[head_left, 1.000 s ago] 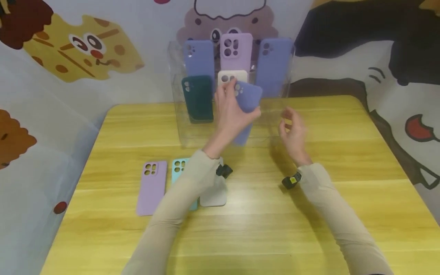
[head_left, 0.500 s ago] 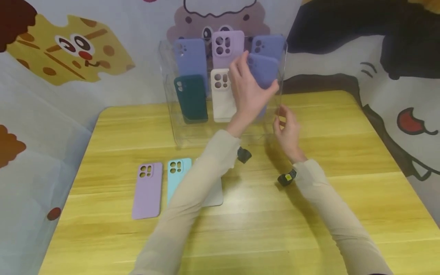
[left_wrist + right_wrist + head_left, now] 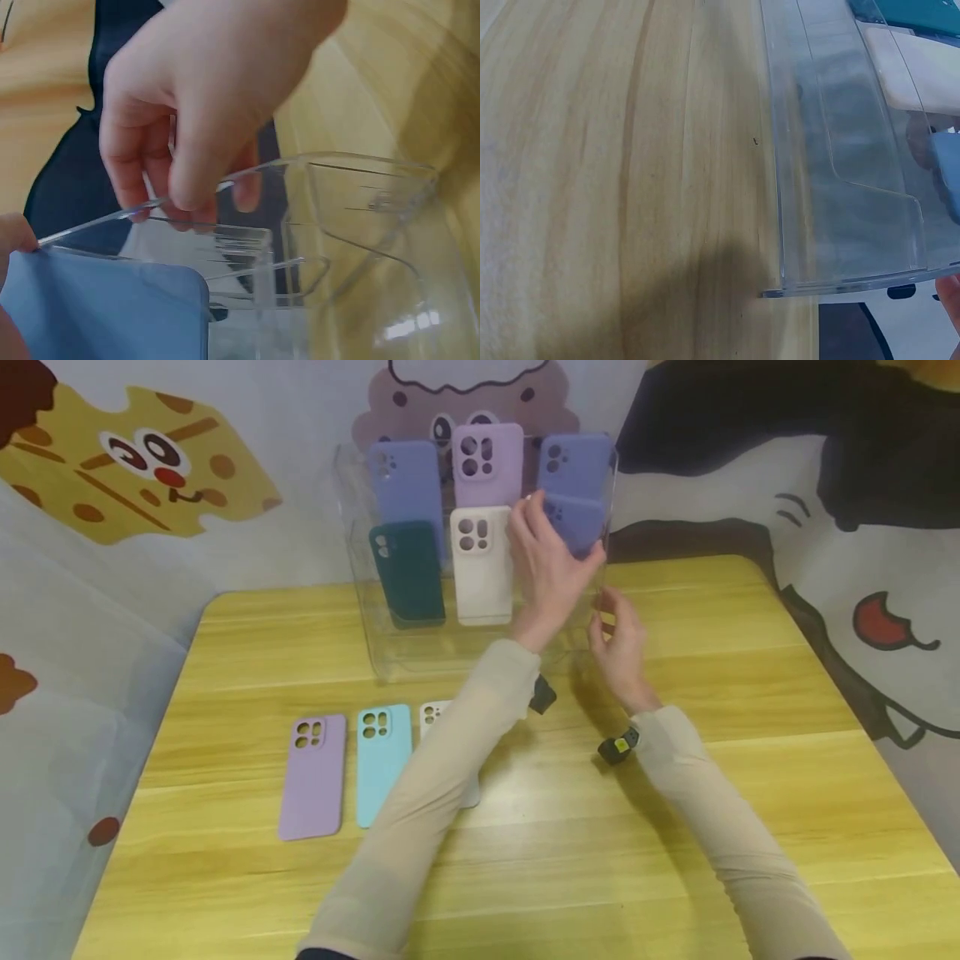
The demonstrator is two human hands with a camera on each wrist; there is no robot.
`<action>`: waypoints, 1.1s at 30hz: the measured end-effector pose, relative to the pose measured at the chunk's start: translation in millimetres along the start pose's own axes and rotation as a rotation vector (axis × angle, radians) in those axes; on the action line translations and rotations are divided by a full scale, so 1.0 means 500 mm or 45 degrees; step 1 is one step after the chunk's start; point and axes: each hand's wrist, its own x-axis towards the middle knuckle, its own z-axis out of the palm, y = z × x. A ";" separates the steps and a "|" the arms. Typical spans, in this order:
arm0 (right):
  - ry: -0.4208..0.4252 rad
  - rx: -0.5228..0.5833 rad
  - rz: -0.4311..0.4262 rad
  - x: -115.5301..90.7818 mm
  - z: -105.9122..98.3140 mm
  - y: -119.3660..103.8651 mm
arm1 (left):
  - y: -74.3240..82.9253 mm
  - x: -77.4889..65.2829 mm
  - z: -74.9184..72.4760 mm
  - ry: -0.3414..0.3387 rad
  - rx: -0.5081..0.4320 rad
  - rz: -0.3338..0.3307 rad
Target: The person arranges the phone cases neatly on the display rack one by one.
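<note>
"What's the head view showing you?"

"The left hand (image 3: 553,568) is pinching a blue phone case (image 3: 577,529) between thumb and fingers at the clear display stand's (image 3: 465,653) right front, overlapping another blue case (image 3: 573,458) behind. The right hand (image 3: 621,639) is gripping the stand's side."

"And the left wrist view?"

"Right thumb and fingers are straddling the stand's edge; the held case is filling the lower left corner."

"Right wrist?"

"That case is peeking in near a white phone case (image 3: 907,71)."
</note>
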 end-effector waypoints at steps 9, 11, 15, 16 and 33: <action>0.012 0.010 -0.005 0.000 0.004 -0.002 | 0.001 -0.012 0.016 -0.093 0.304 -0.094; 0.011 0.003 -0.002 0.000 0.004 -0.004 | 0.003 -0.014 0.017 -0.107 0.348 -0.115; 0.016 -0.001 0.001 -0.002 0.004 -0.005 | 0.006 -0.021 0.018 -0.125 0.401 -0.119; 0.020 0.000 0.000 -0.002 0.004 -0.005 | 0.007 -0.022 0.018 -0.129 0.408 -0.117; 0.073 -0.022 -0.008 -0.006 0.010 0.002 | 0.012 -0.017 0.027 -0.150 0.529 -0.163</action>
